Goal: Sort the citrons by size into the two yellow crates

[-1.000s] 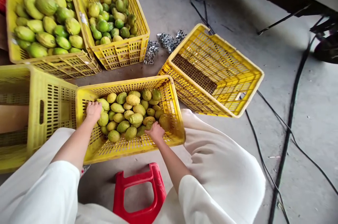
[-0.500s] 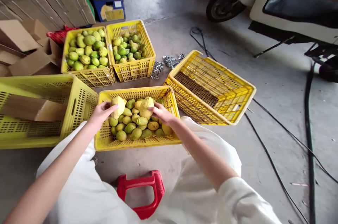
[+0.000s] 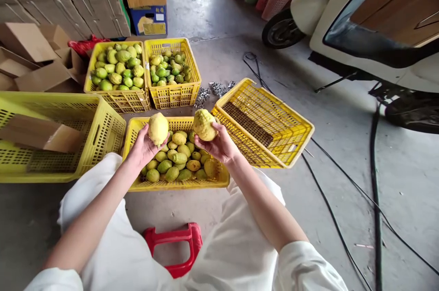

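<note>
My left hand (image 3: 142, 148) is closed around a smooth yellow lemon (image 3: 158, 129), with the thumb along its side. In my right hand (image 3: 219, 144) is a bumpy yellow-green lemon (image 3: 205, 125), tilted and gripped between thumb and fingers. Both fruits are held up, apart from each other, above a yellow plastic crate (image 3: 178, 184) between my knees. Inside that crate lies a layer of green and yellow lemons (image 3: 179, 157), partly hidden by my hands.
Two yellow crates full of fruit (image 3: 116, 69) (image 3: 171, 69) stand behind. A tilted crate (image 3: 274, 119) is at right, a larger crate (image 3: 85, 135) with cardboard at left. A red stool (image 3: 174, 236) sits between my legs. Black cables (image 3: 375, 199) and a scooter (image 3: 363, 44) are at right.
Both hands were down in the crate among the lemons; each has come up with one lemon. The right-hand lemon has been turned. The view has tilted up, showing more of the room.
</note>
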The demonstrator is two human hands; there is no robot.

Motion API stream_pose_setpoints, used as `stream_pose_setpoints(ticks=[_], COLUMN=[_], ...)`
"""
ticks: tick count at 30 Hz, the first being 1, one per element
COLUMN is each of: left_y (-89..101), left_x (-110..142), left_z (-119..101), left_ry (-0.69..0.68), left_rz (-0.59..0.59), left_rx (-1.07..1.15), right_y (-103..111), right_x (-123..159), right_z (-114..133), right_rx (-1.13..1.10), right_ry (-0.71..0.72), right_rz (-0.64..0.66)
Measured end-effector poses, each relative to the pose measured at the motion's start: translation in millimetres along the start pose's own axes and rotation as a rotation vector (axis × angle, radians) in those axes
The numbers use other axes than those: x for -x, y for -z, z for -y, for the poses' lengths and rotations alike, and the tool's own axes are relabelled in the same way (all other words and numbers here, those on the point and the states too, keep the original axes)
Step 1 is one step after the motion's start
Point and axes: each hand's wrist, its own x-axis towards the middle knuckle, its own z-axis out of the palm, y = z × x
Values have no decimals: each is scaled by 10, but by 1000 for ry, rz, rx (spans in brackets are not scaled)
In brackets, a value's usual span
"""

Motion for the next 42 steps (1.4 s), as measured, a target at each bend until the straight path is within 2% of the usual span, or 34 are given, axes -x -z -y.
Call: stream_pose_setpoints(ticks=[6, 10, 14, 19, 23, 26, 31, 37, 42], left_y=[-37, -5, -85, -221, -262, -261, -258, -238, -195], left_x=[-185, -253, -225, -137, -95, -73, -57, -124, -179], left_z=[-50, -80, -99, -121, -140, -149, -112, -53, -71], left_ry=[-30, -24, -31, -106, -118, -96, -54, -99, -97], left_rz=[45, -10, -102, -118, -159, -146, -54, 51, -50], left_rx=[-51, -1, 116, 227, 271, 279, 239, 205, 195], right_y=[-41, -31, -60, -131, -99, -45, -18, -70, -37], right_x=[-201, -289, -313, -301, -324, -351, -368, -278, -264], right_z=[34, 55, 24, -12, 35, 53, 31, 38, 11], right_rx=[28, 17, -90, -264, -250, -237, -220, -155, -85], right_ry=[123, 176, 191, 223, 307, 347, 295, 265, 239], right_rz=[-91, -90, -79, -15, -16, -32, -25, 93, 97])
